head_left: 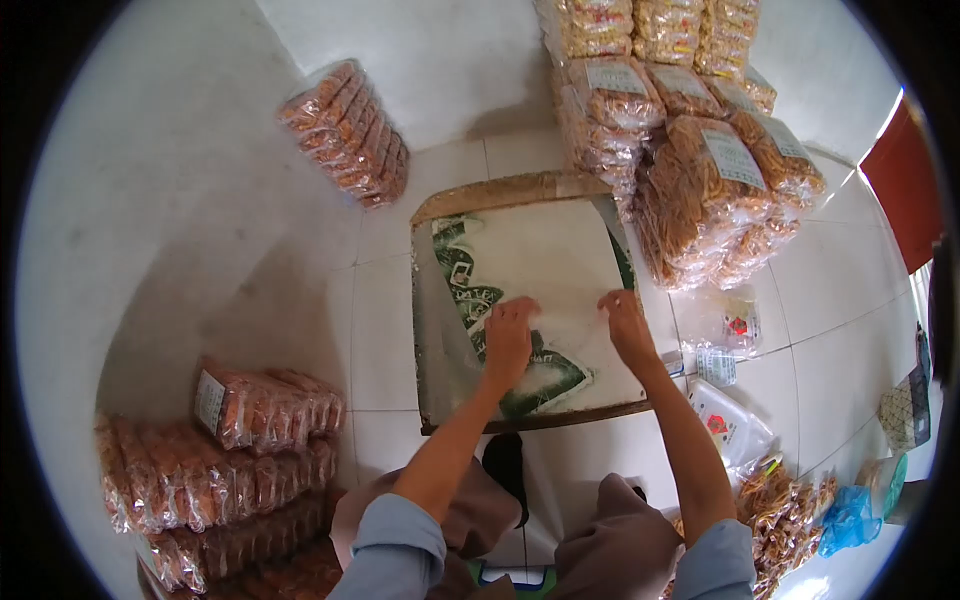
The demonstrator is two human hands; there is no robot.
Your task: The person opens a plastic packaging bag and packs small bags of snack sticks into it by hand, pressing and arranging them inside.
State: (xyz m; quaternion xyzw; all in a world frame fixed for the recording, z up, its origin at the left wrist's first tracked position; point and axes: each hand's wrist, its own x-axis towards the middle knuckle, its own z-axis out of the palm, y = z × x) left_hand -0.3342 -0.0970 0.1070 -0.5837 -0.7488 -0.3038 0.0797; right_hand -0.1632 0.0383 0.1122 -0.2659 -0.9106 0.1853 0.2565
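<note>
Both of my hands are over a low, worn table [535, 240], whose whitish top bears green printed patches and has brown edges. My left hand [510, 335] is above the middle of the top, its fingers bent inward and partly blurred. Near the right edge, my right hand [626, 325] has its fingers drawn together and pointing toward the left hand. Whether either hand pinches something thin or clear cannot be made out against the pale surface. A gap separates the two hands.
Bagged orange-brown snack packs [700, 190] are piled at the back right. Another pack stack [350, 135] stands back left, with more packs [220, 460] front left. Clear printed bags [725, 420], loose snack sticks [785, 520] and a blue plastic bag [850, 520] lie to the right.
</note>
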